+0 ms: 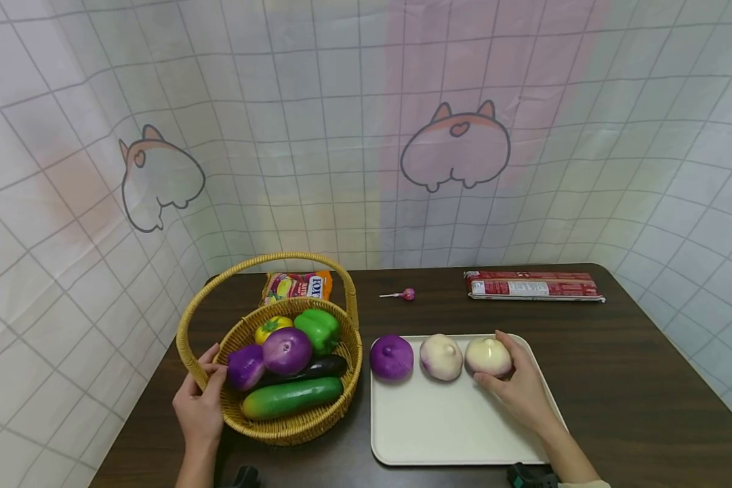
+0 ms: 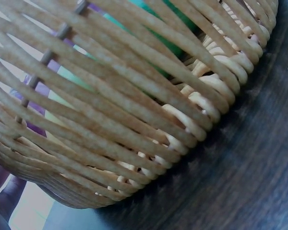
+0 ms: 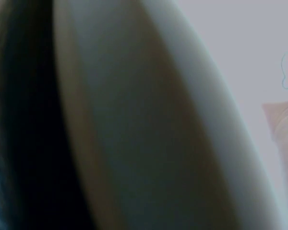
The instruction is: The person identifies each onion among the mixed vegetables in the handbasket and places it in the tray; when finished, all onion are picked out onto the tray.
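In the head view my left hand [image 1: 200,403] grips the left side of a wicker basket [image 1: 299,434] where its handle meets the rim. Inside the basket lie a green bell pepper [image 1: 318,331], a yellow pepper [image 1: 273,328], two purple vegetables [image 1: 287,351], a dark eggplant [image 1: 320,367] and a cucumber [image 1: 293,398]. My right hand [image 1: 521,390] holds a cream-white onion [image 1: 488,357] between thumb and fingers at the right of a white tray [image 1: 451,427]. Left of it sit a purple-tinged white onion [image 1: 441,357] and a purple onion [image 1: 392,358].
Behind the basket lies a colourful snack bag [image 1: 297,286]. A lollipop [image 1: 406,294] rests at the table's back, and a long red package [image 1: 533,286] lies at back right. Dark wood table [image 1: 634,379] surrounds the tray. A printed curtain [image 1: 317,135] hangs behind. The right wrist view is mostly blurred.
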Demonstrator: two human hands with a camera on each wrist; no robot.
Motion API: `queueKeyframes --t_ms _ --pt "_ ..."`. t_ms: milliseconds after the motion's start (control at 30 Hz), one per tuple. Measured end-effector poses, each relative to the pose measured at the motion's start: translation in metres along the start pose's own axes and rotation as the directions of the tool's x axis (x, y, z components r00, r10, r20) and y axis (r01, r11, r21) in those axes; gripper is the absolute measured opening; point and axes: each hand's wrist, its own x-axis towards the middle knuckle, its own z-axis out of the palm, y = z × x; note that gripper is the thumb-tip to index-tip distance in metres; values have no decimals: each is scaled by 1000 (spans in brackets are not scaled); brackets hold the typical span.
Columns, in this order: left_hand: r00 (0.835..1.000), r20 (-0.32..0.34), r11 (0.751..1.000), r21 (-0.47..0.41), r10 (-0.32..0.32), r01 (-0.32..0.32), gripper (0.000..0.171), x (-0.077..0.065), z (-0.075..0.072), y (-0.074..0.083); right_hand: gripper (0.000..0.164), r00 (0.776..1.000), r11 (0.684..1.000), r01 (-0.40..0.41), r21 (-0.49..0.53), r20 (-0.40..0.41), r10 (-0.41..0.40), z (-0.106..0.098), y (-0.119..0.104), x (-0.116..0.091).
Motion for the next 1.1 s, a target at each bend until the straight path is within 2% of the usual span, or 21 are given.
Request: queueKeyframes --t_ms 367,700,900,1100 --pt "1000 -3 1000 11 17 -17 15 0 0 -1 86 998 999 -53 4 27 53 -4 -6 0" --pt "1000 -1 1000 -6 15 -15 15 1 0 -2 84 986 985 -167 -50 22 168 -11 -10 2" --pt "1000 -1 1000 12 12 -12 14 0 0 -2 79 984 984 -178 -22 -3 178 -13 -12 2" --pt "1000 0 1000 10 14 -14 15 1 0 -1 77 988 988 -155 -14 -30 154 -16 -10 2"
